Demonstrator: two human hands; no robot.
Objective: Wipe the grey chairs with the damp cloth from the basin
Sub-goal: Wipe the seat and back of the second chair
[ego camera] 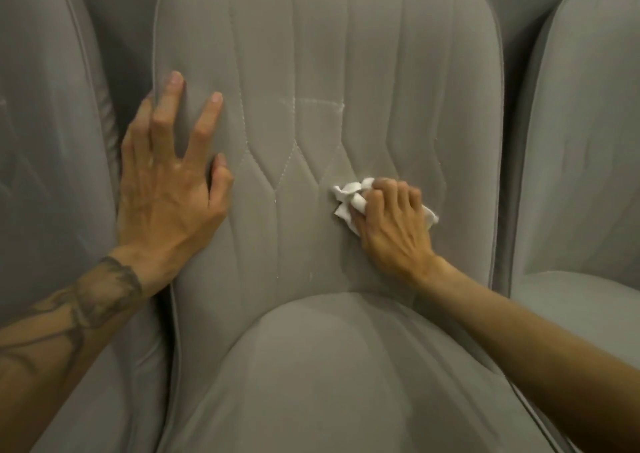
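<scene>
Right hand (391,224) clenched on white cloth (348,198) against middle grey chair (329,71) backrest, left hand (169,182) at 9 o'clock, fingers spread flat on its edge

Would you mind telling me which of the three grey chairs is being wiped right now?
The middle grey upholstered chair: the right hand presses the crumpled white cloth against its stitched backrest while the left hand braces its edge. The neighbouring chairs are untouched.

Indoor seating area, exact kind of room not clear. Three matching grey upholstered chairs side by side: middle chair (325,113) with stitched, quilted backrest and padded seat, left chair (45,134) and right chair (581,141) only partly in frame. Grey fabric surface behind. Dim, warm light.
</scene>
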